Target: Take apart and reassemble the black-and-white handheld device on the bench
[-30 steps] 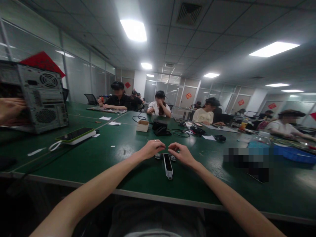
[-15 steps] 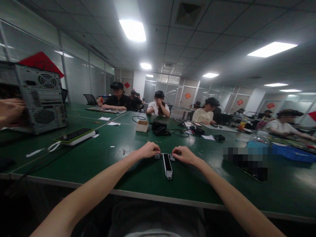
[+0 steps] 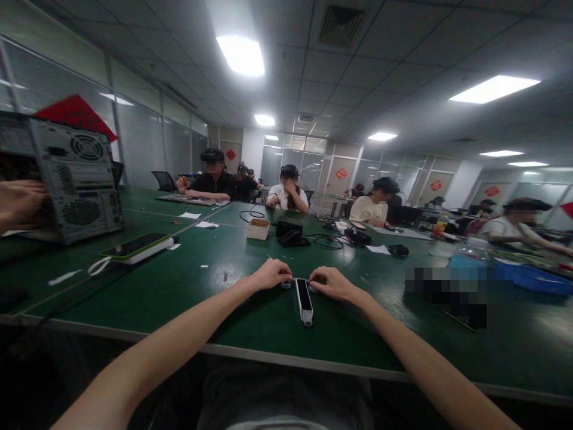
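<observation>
A slim white device with a long black screen (image 3: 305, 297) lies on the green table, its narrow tip pointing toward me. Just left of its far end, my left hand (image 3: 272, 275) has its fingers pinched at a small pale part (image 3: 286, 285). On the opposite side, my right hand (image 3: 333, 283) is closed in a similar pinch at another small pale part (image 3: 313, 288), mostly covered by the fingers. Both parts are too small to name. Whether they touch the device, I cannot tell.
At left, a computer case (image 3: 83, 179) has another person's hand (image 3: 20, 203) at it. Near it lies a white-and-green device (image 3: 138, 248). Ahead are a small box (image 3: 258, 229) and black gear (image 3: 290, 232). A blue tray (image 3: 537, 279) is at right. Several people sit beyond.
My right hand has shifted slightly left, closer to the device, and its fingers cover more of the small part there. My left hand has barely moved; the device lies in place.
</observation>
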### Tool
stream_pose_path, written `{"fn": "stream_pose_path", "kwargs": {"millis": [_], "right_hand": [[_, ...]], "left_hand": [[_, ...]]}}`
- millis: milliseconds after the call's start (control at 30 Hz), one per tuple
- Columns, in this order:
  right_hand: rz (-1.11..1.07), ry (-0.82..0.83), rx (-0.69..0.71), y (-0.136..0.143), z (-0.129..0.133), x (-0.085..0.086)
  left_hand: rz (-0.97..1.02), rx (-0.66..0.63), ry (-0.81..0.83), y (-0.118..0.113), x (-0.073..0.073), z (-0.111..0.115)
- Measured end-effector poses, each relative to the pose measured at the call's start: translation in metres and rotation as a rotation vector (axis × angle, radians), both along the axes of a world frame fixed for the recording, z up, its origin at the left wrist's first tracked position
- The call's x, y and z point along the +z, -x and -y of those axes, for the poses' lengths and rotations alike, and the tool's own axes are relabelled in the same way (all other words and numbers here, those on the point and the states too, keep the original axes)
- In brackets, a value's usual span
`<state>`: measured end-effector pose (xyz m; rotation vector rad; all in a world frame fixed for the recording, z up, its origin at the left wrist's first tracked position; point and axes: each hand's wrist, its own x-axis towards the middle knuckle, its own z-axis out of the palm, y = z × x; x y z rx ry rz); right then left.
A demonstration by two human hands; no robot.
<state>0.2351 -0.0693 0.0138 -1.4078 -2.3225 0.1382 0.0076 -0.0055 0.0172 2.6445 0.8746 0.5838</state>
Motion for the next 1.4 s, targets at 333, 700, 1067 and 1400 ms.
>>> {"fn": "stream_pose_path", "kwargs": {"millis": [333,700,1067,1400], "right_hand": [[-0.008,0.002,0.001,-0.002,-0.001,-0.002],[-0.011,0.021,0.001,-0.004,-0.002,-0.003],[-0.010,-0.007,0.018,-0.003,-0.004,-0.005],[-0.022,0.005,0.022,-0.003,-0.002,-0.003]], "left_hand": [[0.002,-0.007,0.060,0.002,0.003,0.004],[0.046,-0.042,0.118,0.004,0.002,0.000],[0.052,-0.016,0.132,0.004,-0.001,-0.006],[0.093,-0.034,0.214,0.005,-0.003,-0.008]]}}
